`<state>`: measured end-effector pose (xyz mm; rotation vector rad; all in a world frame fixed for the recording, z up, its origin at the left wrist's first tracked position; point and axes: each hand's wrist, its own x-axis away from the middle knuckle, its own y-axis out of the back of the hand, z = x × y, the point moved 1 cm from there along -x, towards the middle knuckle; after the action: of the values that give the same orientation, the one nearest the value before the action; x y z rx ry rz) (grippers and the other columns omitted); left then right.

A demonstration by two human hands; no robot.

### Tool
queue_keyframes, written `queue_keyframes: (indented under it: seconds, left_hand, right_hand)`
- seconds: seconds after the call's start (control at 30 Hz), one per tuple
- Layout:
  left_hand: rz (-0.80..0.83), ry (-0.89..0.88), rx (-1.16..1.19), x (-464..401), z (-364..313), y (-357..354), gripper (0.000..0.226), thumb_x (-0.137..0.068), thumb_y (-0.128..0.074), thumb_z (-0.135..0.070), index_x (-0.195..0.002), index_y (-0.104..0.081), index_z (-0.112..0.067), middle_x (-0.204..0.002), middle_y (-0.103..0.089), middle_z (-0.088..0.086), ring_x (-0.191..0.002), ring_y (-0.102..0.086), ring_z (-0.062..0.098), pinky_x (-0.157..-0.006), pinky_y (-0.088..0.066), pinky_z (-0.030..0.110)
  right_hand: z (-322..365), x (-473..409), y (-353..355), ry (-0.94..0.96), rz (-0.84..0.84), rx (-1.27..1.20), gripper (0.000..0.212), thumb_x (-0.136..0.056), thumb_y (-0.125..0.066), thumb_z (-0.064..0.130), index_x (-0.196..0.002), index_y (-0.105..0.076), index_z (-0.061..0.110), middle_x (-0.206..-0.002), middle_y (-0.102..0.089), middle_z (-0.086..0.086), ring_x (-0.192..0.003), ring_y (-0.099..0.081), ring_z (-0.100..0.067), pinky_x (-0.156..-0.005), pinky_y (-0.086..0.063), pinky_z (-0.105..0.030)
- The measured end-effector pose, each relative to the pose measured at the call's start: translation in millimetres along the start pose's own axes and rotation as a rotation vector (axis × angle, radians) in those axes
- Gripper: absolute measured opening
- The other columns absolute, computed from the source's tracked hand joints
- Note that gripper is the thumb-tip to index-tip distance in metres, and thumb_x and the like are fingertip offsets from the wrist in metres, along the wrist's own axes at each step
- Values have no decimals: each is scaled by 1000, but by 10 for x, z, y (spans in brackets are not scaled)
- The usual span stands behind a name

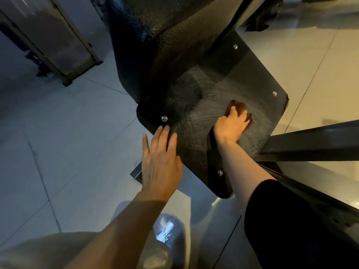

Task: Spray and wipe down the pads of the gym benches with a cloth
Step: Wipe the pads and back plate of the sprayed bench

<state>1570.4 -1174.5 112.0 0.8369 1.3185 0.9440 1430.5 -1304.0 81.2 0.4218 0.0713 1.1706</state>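
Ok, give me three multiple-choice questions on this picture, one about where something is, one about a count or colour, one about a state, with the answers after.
1. Where does the left hand rest?
A. on the near left edge of the black seat pad
B. on the floor
C. on the backrest

2. How many shiny bolts show on the seat pad?
A. two
B. four
C. seven

3. What is the right hand doing?
A. hanging empty
B. holding a spray bottle
C. gripping a brown cloth pressed on the pad

Answers: 1 A, the straight fingers lie flat on the pad's edge near a bolt. 2 B, one bolt shows near each corner. 3 C, the fingers curl round the cloth, with wipe streaks on the pad around it.
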Motion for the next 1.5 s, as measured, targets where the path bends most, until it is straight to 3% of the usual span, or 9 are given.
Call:
queue_keyframes:
  seconds: [0.2, 0.4, 0.53, 0.83, 1.0, 1.1, 1.2, 1.4, 1.5]
  left_hand:
    - [-29, 40, -20, -74, 212, 132, 63, -74, -76, -8, -132, -54, 1, -142, -49, 22, -137, -40, 38, -114, -19, 58]
    - [-29, 81, 31, -88, 59, 60, 67, -72, -71, -2, -136, -51, 0, -139, -52, 19, -137, -40, 34, -116, -18, 56]
    - [28, 45, 48, -27, -164, -8, 64, -79, -69, -9, -139, -49, -5, -145, -47, 16, -141, -35, 30, -118, -13, 53]
    - [161, -6, 41, 239, -215, -93, 64, -96, -56, -21, -152, -27, -13, -162, -16, 9, -150, -6, 22, -117, 9, 44]
    - [63, -1, -13, 265, 31, -33, 67, -77, -76, -11, -138, -51, -4, -146, -46, 16, -139, -39, 31, -114, -12, 52]
    - [11, 24, 45, 297, 143, -14, 67, -80, -75, -18, -141, -48, -7, -144, -49, 16, -139, -39, 31, -116, -16, 54]
    - [18, 63, 65, 375, 129, -30, 69, -81, -75, -13, -142, -46, -7, -145, -46, 20, -138, -39, 34, -116, -18, 55]
    - [14, 59, 73, 447, -1, -98, 69, -75, -77, -3, -138, -49, -3, -146, -41, 26, -137, -38, 40, -111, -12, 54]
    - [13, 28, 57, 442, -20, -87, 67, -74, -76, 0, -137, -50, -3, -147, -41, 23, -138, -37, 37, -111, -12, 55]
  right_hand:
    - [534, 375, -448, 506, 103, 30, 50, -96, -46, 9, -145, -44, 10, -159, -20, -18, -148, -7, -41, -120, -9, -55]
    - [587, 673, -521, 812, 369, 22, 52, -94, -50, 9, -145, -44, 18, -161, -17, -10, -150, -1, -31, -123, -7, -43]
    - [168, 545, -316, 703, 271, 18, 49, -94, -49, 7, -142, -49, 18, -160, -23, -6, -150, -7, -28, -122, -14, -39]
    - [-947, 311, 156, -49, -132, 55, 44, -101, -43, 15, -146, -44, 15, -160, -20, -8, -145, -21, -32, -118, -15, -38]
    - [-166, 753, -329, 318, -77, 14, 45, -99, -47, 17, -143, -46, 10, -158, -24, -17, -145, -19, -43, -120, -15, -51]
    - [237, 1104, -524, 614, 155, -60, 45, -97, -44, 11, -142, -48, 9, -159, -24, -14, -149, -7, -35, -119, 4, -32]
    - [81, 1117, -475, 750, 212, -65, 48, -93, -42, 9, -140, -51, 8, -157, -29, -14, -148, -14, -35, -121, -13, -38]
    - [-697, 856, -142, 166, -102, 97, 46, -99, -46, 8, -145, -44, 13, -159, -25, -11, -146, -21, -35, -118, -22, -45]
    - [-545, 963, -209, 291, -77, 122, 47, -98, -48, 8, -145, -44, 10, -158, -25, -16, -145, -19, -42, -118, -24, -53]
